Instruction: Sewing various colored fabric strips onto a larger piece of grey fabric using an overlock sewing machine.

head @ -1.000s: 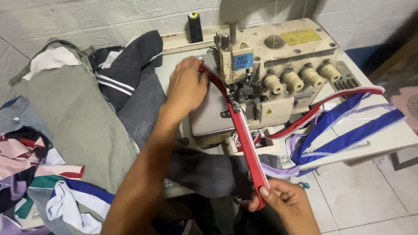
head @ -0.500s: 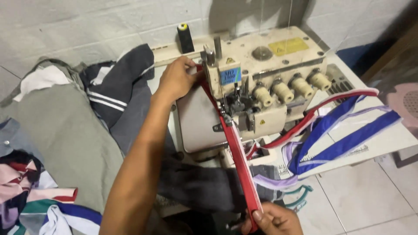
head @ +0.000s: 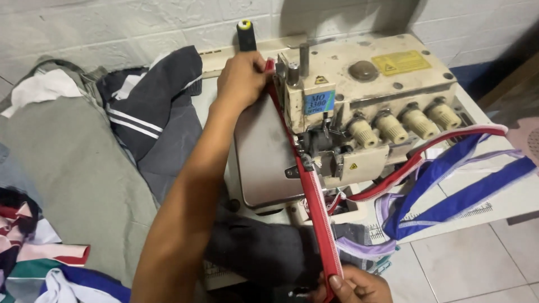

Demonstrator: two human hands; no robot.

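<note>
A cream overlock sewing machine stands on a white table. A long red fabric strip runs under its presser foot, from the back left of the machine down to the frame's bottom edge. My left hand grips the far end of the strip behind the machine, beside a black thread spool. My right hand pinches the near end at the bottom edge. The strip looks taut between them. Another stretch of red strip loops off to the right.
Blue and lilac strips lie on the table's right part. Dark grey garments and a grey-green cloth are heaped at the left, coloured clothes at the lower left. A white tiled wall is behind; a tiled floor shows at the lower right.
My left hand has pulled the strip's far end further back, from the machine's front plate to behind it. My right hand has dropped lower in view, keeping the near end.
</note>
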